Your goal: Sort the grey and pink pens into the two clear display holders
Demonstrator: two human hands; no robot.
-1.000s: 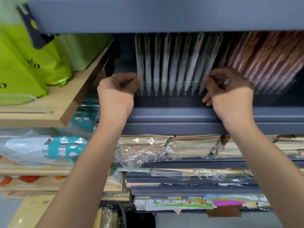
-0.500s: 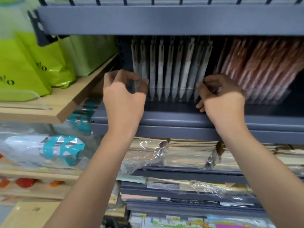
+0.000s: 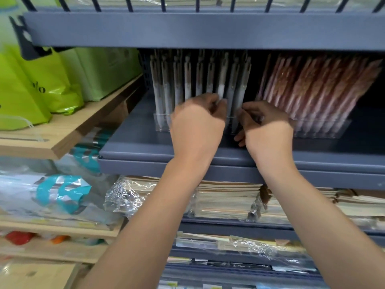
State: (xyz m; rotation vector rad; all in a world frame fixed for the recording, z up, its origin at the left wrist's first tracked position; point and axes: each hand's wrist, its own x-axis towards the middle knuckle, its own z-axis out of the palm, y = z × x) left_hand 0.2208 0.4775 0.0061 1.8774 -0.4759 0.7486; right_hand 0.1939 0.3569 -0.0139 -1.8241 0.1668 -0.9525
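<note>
Grey pens [image 3: 187, 84] upright in left holder [image 3: 160, 124]; pink pens [image 3: 312, 86] in right holder [image 3: 325, 131], 2 o'clock of right hand [image 3: 268, 130]. Left hand [image 3: 198, 126] pinches one grey pen [image 3: 221, 91] at its 12 o'clock. Right hand curled at row's end, grip unclear. Best: seat pen straight, steady neighbours.

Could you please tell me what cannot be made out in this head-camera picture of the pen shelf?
1. Head view: the lower ends of several grey pens and part of their clear holder are hidden behind the left hand.
2. Head view: motion blur hides whether the left hand or the right hand pinches a pen.
3. Head view: the pink pens are too blurred to count.
</note>
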